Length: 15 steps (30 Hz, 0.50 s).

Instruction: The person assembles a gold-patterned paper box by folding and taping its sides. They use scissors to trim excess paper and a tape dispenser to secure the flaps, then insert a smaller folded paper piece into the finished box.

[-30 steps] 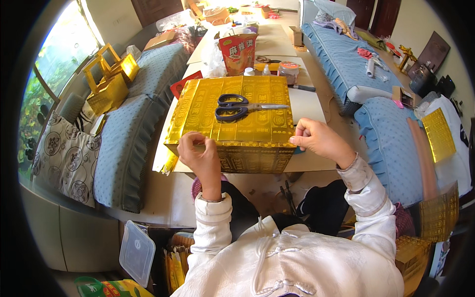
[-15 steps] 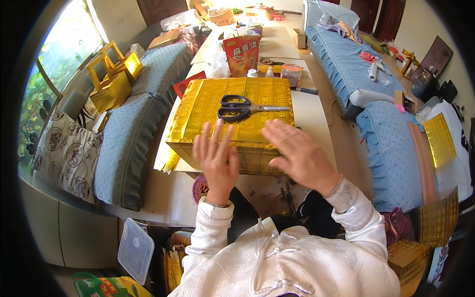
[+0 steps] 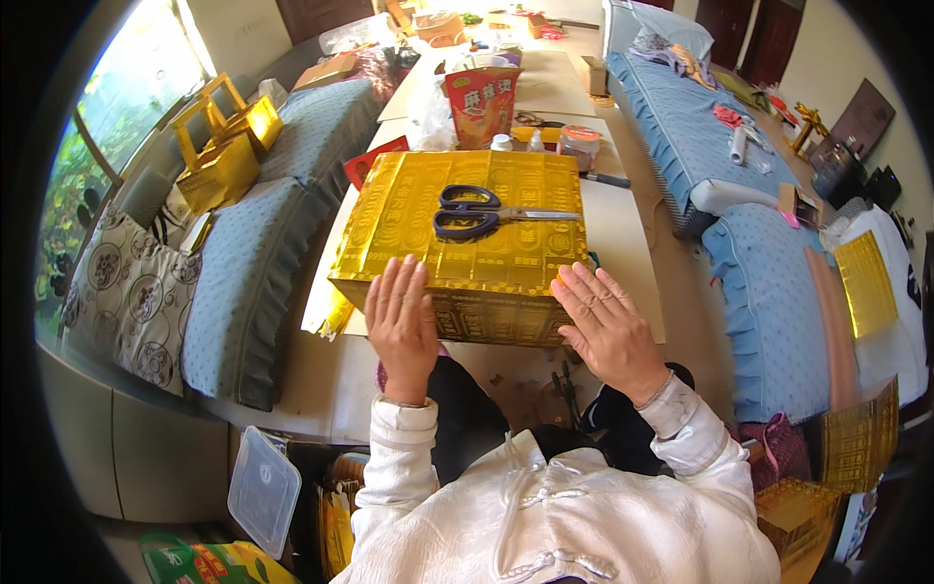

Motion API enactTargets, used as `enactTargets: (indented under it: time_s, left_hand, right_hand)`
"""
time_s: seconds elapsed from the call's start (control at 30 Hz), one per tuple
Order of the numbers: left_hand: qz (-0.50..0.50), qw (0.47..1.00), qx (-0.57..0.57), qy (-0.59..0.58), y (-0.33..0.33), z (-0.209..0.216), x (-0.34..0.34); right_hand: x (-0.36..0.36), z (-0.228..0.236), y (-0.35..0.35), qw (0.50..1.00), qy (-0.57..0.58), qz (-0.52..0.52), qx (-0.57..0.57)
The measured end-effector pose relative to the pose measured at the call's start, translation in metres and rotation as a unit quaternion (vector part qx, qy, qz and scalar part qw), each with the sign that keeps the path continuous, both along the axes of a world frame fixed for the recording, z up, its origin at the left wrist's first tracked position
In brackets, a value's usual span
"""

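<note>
A box wrapped in shiny gold patterned paper [image 3: 389,219] stands at the near end of the long table. Scissors with dark blue handles [image 3: 467,225] lie across its top, blades pointing right. My left hand [image 3: 400,331] is at the box's near left side, fingers straight and palm flat. At the near right corner, my right hand [image 3: 613,331] is likewise stretched out with the thumb apart. Neither hand holds anything. Whether the fingers touch the box or just hover by it, I cannot tell.
Behind the box stand a red packet [image 3: 484,102], a jar [image 3: 579,146] and small white bottles. Blue-covered sofas [image 3: 243,282] flank the table. Gold baskets [image 3: 219,175] sit on the left one, and a gold sheet [image 3: 866,279] lies at right. A see-through plastic lid [image 3: 265,492] is at lower left.
My hands have moved apart, from close together before the box's front to its two near corners. The box and scissors appear slightly shifted right in the picture.
</note>
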<state>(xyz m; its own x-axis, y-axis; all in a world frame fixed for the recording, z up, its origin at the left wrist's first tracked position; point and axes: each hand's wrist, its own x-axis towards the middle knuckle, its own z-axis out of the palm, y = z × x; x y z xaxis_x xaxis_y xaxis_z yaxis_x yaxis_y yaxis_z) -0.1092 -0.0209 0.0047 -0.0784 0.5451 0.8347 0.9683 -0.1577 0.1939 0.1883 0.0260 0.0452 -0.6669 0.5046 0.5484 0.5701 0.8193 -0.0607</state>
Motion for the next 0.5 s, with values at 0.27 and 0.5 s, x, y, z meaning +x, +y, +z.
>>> enactTargets:
  time_s: [0.27,0.5]
  left_hand:
    - [0.035,0.999,-0.011,-0.011,-0.001,-0.005,0.002]
    - [0.018,0.999,-0.001,-0.029,0.002,-0.01,0.005]
  right_hand:
    - [0.01,-0.035,-0.003,0.969,0.225,-0.085,-0.057]
    - [-0.004,-0.055,-0.013,0.977,0.188,-0.1,-0.019]
